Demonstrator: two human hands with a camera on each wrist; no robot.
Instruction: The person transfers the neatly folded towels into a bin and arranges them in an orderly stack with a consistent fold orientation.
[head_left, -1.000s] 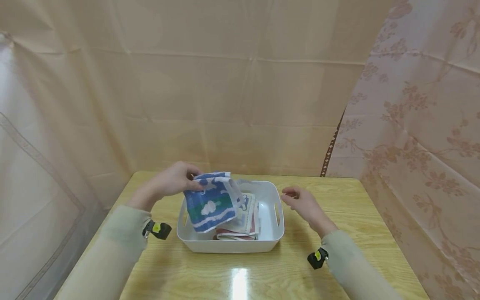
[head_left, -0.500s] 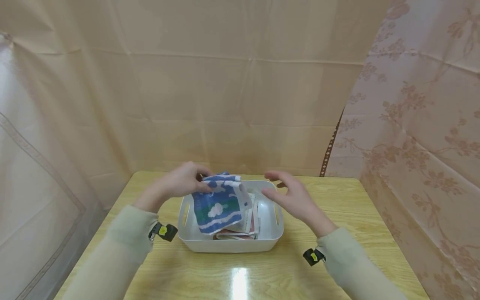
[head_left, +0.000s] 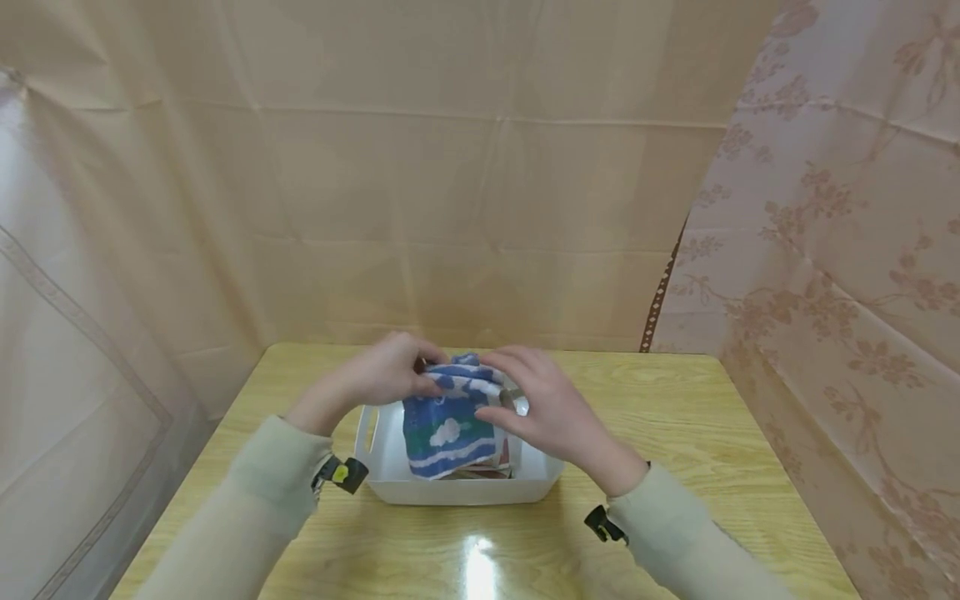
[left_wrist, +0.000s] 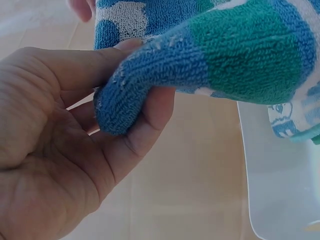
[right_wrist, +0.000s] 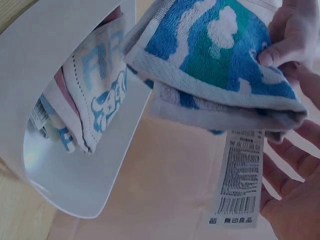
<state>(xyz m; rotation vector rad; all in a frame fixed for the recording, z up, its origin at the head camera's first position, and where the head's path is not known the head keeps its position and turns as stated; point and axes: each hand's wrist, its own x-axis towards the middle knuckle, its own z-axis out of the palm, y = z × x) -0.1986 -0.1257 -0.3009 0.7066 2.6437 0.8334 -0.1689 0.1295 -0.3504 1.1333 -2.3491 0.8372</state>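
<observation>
The left hand is pinching the upper left edge of a folded blue towel, thumb and fingers curled round a rolled corner of the cloth in the left wrist view. The right hand is meeting the towel at its upper right edge; its fingers are lying lightly bent against the cloth, and whether they are actually gripping it cannot be told from these views. A white barcode tag is hanging from the towel's folded edge, just beside the right fingers.

The towel, blue with white clouds and a green band, is hanging above the white plastic basket, its lower edge dipping inside, near the left wall. Beneath and behind it, more folded cloths are standing on edge in the basket, pressed together toward its middle; the right part of the basket is hidden behind the right hand in the head view.

The basket is sitting on the wooden desk, midway between the left and right edges and nearer the far edge than the near one. Bare desk is showing on both sides of the basket and in front of it, toward the near edge. Beige curtains are closing in the desk's far and left edges, and a flowered curtain is hanging along the right edge.
</observation>
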